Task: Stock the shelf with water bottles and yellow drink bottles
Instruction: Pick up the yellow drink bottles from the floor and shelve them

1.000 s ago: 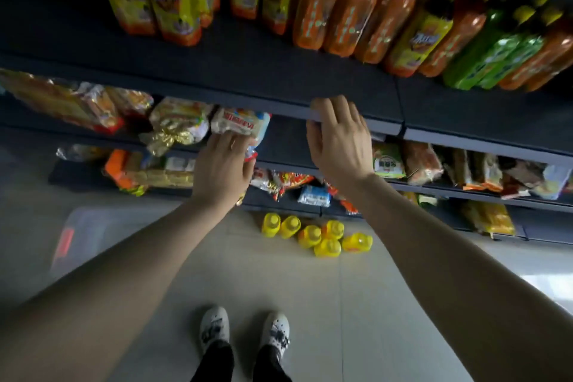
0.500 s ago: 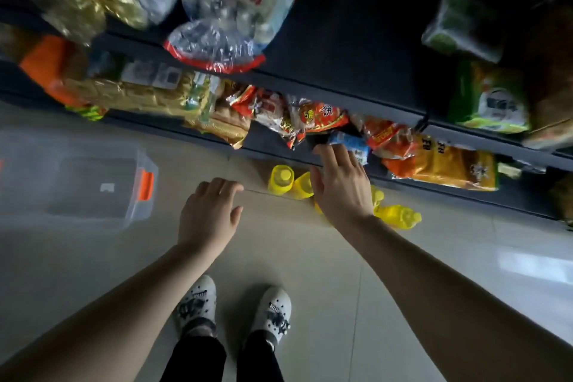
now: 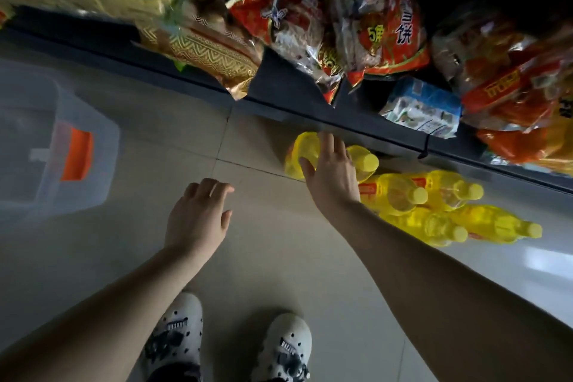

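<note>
Yellow drink bottles (image 3: 434, 208) cluster on the floor at centre right, nearer us than before. Our right hand (image 3: 333, 177) now spreads open over the leftmost, hiding it partly; left hand (image 3: 198, 214) hangs relaxed, empty. Shelf packets (image 3: 310, 18) blur.

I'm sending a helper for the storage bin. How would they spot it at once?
Start at the dark bottom shelf edge, then look to the tiled floor left of the yellow bottles. The clear plastic bin sits alone there; its orange latch sets it apart.
</note>
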Demonstrator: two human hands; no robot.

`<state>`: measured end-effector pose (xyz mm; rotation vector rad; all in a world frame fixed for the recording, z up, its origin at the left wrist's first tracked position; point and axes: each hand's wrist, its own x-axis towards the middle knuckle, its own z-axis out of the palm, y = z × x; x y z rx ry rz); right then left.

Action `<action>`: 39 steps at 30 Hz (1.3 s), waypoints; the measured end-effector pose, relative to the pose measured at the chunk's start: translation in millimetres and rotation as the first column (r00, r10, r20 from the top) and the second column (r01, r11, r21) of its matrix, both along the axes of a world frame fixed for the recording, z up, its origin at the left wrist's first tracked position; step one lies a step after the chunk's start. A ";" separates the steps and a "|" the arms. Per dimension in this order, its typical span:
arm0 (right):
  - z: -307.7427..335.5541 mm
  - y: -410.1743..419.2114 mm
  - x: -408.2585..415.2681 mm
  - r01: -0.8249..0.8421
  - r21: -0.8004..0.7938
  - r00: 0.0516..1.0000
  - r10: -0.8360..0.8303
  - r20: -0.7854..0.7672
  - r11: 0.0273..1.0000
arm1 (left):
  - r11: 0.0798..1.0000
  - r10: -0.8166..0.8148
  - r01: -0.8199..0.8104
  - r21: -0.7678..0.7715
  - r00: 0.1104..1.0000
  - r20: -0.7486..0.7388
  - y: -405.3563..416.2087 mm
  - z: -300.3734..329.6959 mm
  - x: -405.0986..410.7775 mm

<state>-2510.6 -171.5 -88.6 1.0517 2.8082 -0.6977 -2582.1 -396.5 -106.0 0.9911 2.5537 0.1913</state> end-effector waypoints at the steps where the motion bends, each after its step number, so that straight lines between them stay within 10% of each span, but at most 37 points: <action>1: -10.5 0.8 -2.9 0.014 -0.002 1.000 -0.014 -0.017 1.000 | 1.000 -0.012 0.012 0.027 1.000 -0.018 5.2 -9.3 -7.0; 10: -54.8 2.5 -5.4 0.304 -0.114 0.917 -0.323 -0.232 0.946 | 0.958 -0.204 0.247 0.147 0.945 -0.257 97.7 -37.6 -80.2; 23: -28.0 13.2 -1.0 0.259 -0.136 0.954 -0.275 -0.120 0.956 | 0.961 -0.230 0.218 -0.171 0.972 -0.050 116.6 -28.7 -94.2; 39: 343.0 25.5 24.7 -0.032 -0.252 0.991 -0.002 -0.134 0.967 | 0.812 -0.191 0.374 -0.448 0.896 0.402 28.1 256.8 -44.6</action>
